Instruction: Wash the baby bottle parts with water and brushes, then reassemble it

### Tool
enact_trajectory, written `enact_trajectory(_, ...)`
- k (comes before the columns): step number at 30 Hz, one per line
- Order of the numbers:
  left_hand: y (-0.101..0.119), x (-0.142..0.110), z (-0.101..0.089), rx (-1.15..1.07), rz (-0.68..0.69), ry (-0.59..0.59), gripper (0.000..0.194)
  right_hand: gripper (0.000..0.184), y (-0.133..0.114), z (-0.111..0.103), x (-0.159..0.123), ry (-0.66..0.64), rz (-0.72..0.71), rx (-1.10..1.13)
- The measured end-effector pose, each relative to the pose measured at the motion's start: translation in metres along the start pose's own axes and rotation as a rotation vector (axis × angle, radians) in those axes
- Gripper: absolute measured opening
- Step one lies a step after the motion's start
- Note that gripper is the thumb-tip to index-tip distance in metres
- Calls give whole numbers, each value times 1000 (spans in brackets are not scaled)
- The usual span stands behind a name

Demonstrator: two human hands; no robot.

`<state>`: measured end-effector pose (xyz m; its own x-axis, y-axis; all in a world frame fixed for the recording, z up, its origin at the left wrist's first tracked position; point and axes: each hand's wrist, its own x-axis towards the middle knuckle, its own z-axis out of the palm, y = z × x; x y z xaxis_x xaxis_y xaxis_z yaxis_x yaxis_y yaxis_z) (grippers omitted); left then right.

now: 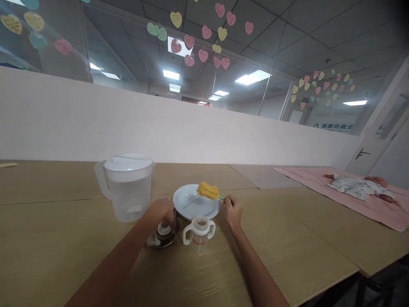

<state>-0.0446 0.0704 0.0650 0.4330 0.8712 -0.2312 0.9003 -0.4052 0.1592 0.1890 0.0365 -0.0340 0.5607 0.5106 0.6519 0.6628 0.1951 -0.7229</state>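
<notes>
My right hand (234,209) is closed round the thin green handle of a yellow sponge bottle brush (208,190), its head raised over a white plate (181,204). My left hand (162,210) reaches down into a shiny metal bowl (163,244), fingers bent together above a white ring-shaped bottle part (164,229). What the fingertips grip, if anything, is hidden. A smaller white piece (156,242) also lies in the bowl. Between my hands, a clear baby bottle (200,236) with two white side handles and red lettering stands upright, its top uncovered.
A lidded clear plastic jug (129,194) stands behind my left forearm. On the right, a baby doll (354,186) in patterned clothes lies on a pink cloth (319,187). The wooden table (281,247) meets a low white wall (191,132) below glass panels. Its edge drops off at lower right.
</notes>
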Motion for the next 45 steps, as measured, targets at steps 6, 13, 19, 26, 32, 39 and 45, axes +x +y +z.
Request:
enact_trajectory(6,25,-31,-18,44,202,193,25,28,5,2,1,64,110,38)
enact_trajectory(13,59,-41,6,196,515,84,41,29,8,3,3,115,144,7)
enact_trajectory(19,48,-44,-17,-169,602,159,39,34,-2,2,2,176,206,57)
enact_trajectory(26,29,-18,-31,-637,538,482,56,40,-7,3,2,234,146,331)
enact_trajectory(32,22,2,-19,-335,422,774,55,40,-9,1,-3,143,27,310)
enact_trajectory(39,19,7,-16,-83,486,822,43,39,-13,-1,-8,70,-424,-191)
enact_trajectory(45,16,4,-19,194,450,836,41,31,-15,-7,-5,178,-689,-482)
